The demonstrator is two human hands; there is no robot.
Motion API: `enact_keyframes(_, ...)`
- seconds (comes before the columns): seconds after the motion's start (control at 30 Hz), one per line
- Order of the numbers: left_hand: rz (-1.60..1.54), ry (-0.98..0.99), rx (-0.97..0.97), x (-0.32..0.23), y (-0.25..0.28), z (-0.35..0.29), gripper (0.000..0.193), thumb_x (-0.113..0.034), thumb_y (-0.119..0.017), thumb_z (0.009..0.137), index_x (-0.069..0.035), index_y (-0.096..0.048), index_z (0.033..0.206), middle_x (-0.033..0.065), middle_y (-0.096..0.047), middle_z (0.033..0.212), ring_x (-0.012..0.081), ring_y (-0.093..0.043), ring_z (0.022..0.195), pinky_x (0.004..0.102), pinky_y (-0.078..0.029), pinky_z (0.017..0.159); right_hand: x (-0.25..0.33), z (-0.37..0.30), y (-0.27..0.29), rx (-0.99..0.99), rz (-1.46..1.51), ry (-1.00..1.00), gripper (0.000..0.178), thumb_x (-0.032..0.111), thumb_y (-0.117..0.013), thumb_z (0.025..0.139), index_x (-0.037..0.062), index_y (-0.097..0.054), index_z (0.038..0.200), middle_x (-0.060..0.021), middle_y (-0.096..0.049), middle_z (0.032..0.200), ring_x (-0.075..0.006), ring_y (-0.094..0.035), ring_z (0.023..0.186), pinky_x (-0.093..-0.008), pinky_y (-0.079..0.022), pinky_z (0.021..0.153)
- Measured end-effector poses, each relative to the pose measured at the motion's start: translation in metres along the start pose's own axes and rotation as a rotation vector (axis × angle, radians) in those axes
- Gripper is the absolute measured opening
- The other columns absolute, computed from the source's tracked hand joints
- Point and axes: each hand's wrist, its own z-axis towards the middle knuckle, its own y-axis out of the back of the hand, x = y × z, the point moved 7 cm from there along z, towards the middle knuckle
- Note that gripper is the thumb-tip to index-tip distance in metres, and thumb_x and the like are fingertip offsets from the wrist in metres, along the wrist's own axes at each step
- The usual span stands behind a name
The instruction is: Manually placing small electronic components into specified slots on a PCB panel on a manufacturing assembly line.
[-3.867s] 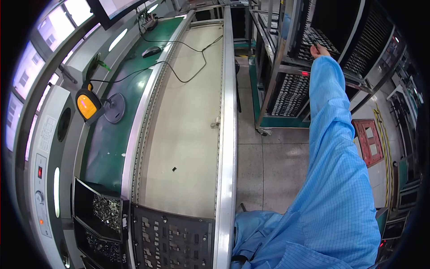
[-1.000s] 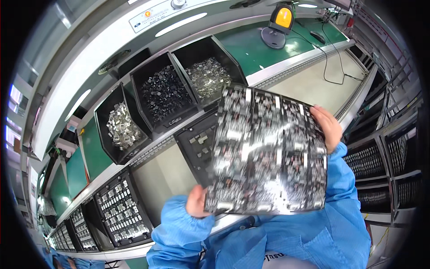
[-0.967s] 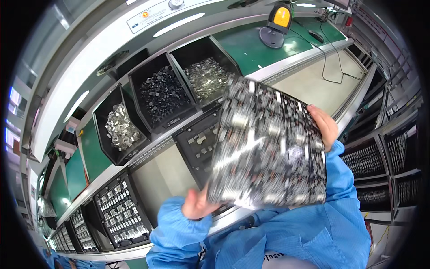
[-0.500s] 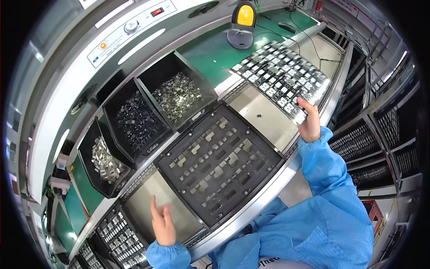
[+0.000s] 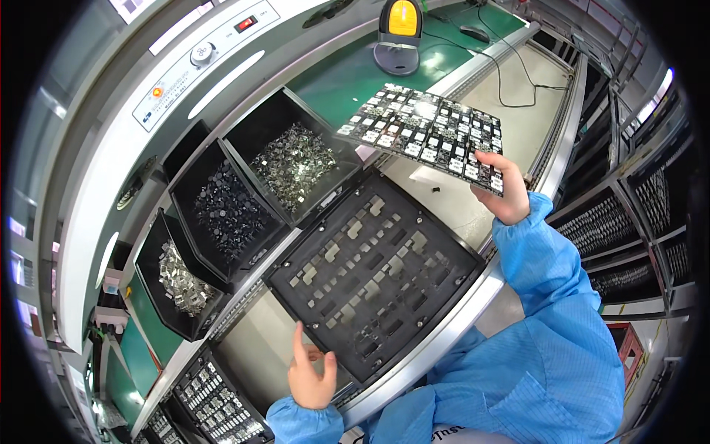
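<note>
My right hand (image 5: 507, 190) grips the near right corner of a circuit board panel (image 5: 436, 132), thumb on top. The black panel, covered with rows of bright components, is raised and tilted over the far end of a black fixture tray (image 5: 436, 303). The tray has many cut-outs and small screws, and it lies on the conveyor. Beside its left edge is my left hand (image 5: 313, 379), holding nothing, with the index finger stretched toward the tray's corner and the thumb apart.
Three black bins stand behind the tray, holding silvery parts (image 5: 183, 285), dark round parts (image 5: 229, 211) and small shiny parts (image 5: 296, 166). More populated boards (image 5: 218, 399) lie at lower left. A yellow-and-grey device (image 5: 400, 37) and cables are at the back; racks (image 5: 603, 229) stand right.
The panel has moved left and nearer to the tray in my right hand, and its tilt has changed. My left hand has come right, up to the tray's edge.
</note>
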Motion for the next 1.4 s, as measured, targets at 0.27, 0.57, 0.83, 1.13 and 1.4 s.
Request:
enact_keyframes(0.27,0.110,-0.271,0.155,-0.033,-0.038,0.019,0.077,-0.017,-0.069,0.074,0.001,-0.031,0.139,0.0185,-0.054,0.096,0.0352,-0.054,0.086,0.0406,-0.045,0.079,-0.005,0.018,0.018,-0.495,0.213,-0.323,0.008,0.007,-0.062,0.083,0.0085,-0.057,0.088,0.0005,-0.064,0.072,-0.0086,-0.059,0.057,-0.0215,-0.045,0.046)
enact_keyframes(0.57,-0.071,-0.246,0.179,-0.040,-0.032,0.036,0.070,-0.009,-0.062,0.083,-0.001,-0.026,0.142,0.0200,-0.050,0.121,0.0334,-0.051,0.109,0.0398,-0.041,0.095,-0.018,-0.056,-0.032,-0.300,0.043,-0.055,0.048,0.006,-0.061,0.079,-0.0016,-0.046,0.123,-0.0149,-0.061,0.109,-0.0275,-0.062,0.098,-0.0396,-0.054,0.083)
enact_keyframes(0.83,-1.445,-0.091,0.210,-0.046,-0.040,0.029,0.050,0.008,-0.055,0.086,-0.001,-0.033,0.130,0.0107,-0.057,0.119,0.0180,-0.056,0.108,0.0309,-0.043,0.095,-0.072,-0.115,-0.029,0.506,-0.756,-0.159,0.064,0.036,-0.068,0.080,0.0004,-0.047,0.129,-0.0158,-0.053,0.125,-0.0295,-0.048,0.116,-0.0434,-0.035,0.101)
enact_keyframes(1.13,-1.352,0.376,0.612,0.037,-0.040,0.025,0.042,-0.012,-0.053,0.092,0.003,-0.045,0.131,0.0116,-0.061,0.118,0.0163,-0.058,0.107,0.0303,-0.045,0.094,-0.077,-0.098,-0.046,0.365,0.103,-0.648,0.073,0.046,-0.049,0.092,-0.0068,-0.029,0.139,-0.0243,-0.050,0.128,-0.0325,-0.056,0.112,-0.0432,-0.045,0.097)
enact_keyframes(1.4,-1.570,0.068,0.301,0.076,0.002,0.023,0.063,-0.040,-0.038,0.097,-0.007,-0.019,0.147,0.0193,-0.033,0.145,0.0310,-0.038,0.131,0.0422,-0.029,0.109,-0.090,-0.106,-0.021,0.058,-0.259,-0.440,0.050,-0.001,-0.051,0.087,-0.0073,-0.038,0.135,-0.0186,-0.054,0.128,-0.0224,-0.056,0.113,-0.0309,-0.043,0.098)
